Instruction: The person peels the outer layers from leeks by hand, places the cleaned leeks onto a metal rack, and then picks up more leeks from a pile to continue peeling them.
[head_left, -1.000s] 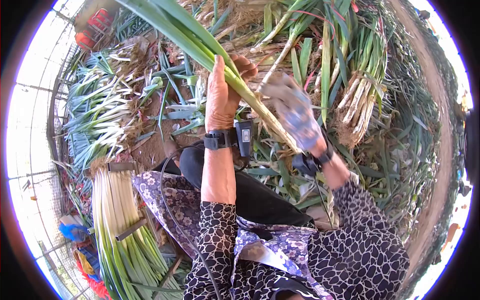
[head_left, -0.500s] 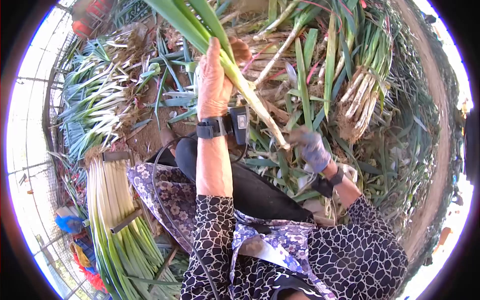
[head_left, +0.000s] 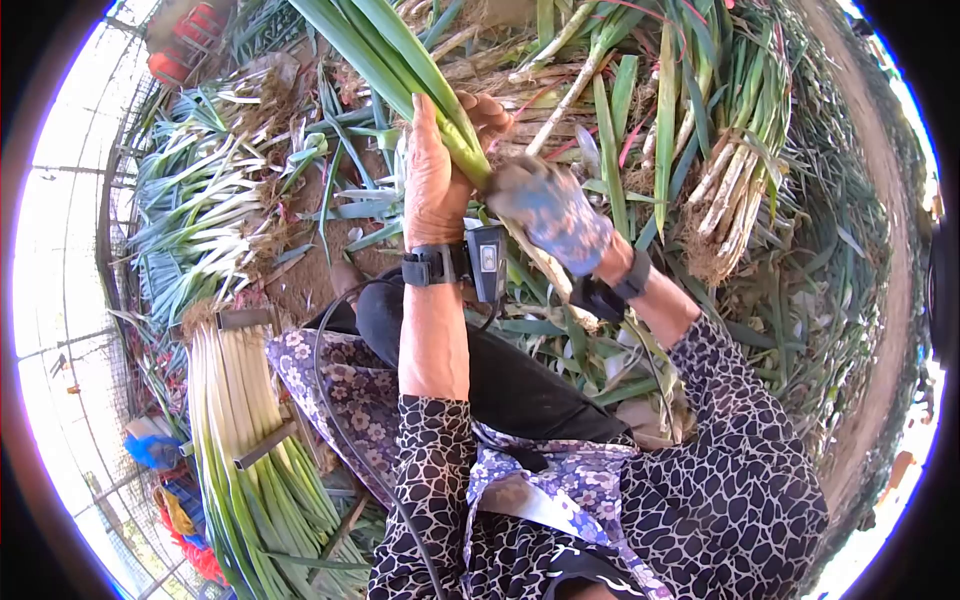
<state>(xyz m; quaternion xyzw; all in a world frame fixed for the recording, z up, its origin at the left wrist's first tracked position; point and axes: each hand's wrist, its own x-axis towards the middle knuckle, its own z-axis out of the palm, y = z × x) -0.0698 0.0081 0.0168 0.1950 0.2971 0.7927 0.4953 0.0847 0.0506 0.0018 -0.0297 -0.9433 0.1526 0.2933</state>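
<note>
My bare left hand (head_left: 440, 185) is closed around a leek (head_left: 462, 140), just where its green leaves begin to fan out. The leaves point up and away to the left, and the pale stalk slants down to the right. Over the upper stalk, right beside the left hand, lies my right hand (head_left: 555, 212) in a patterned, dirty glove. Its fingers are curled round the stalk and slightly blurred. The glove hides part of the stalk, and the lower end shows below it.
At left, cleaned leeks (head_left: 235, 375) lie in a metal-barred rack (head_left: 265, 445). Behind it is a pile of leeks (head_left: 200, 190). Untrimmed leeks (head_left: 735, 205) with soil-covered roots lie at right. Stripped leaves (head_left: 780, 330) litter the ground. A red crate (head_left: 195, 35) stands far left.
My right hand has moved from the leek's root end up and left along the stalk, close to my left hand. The left hand keeps its hold, with little movement.
</note>
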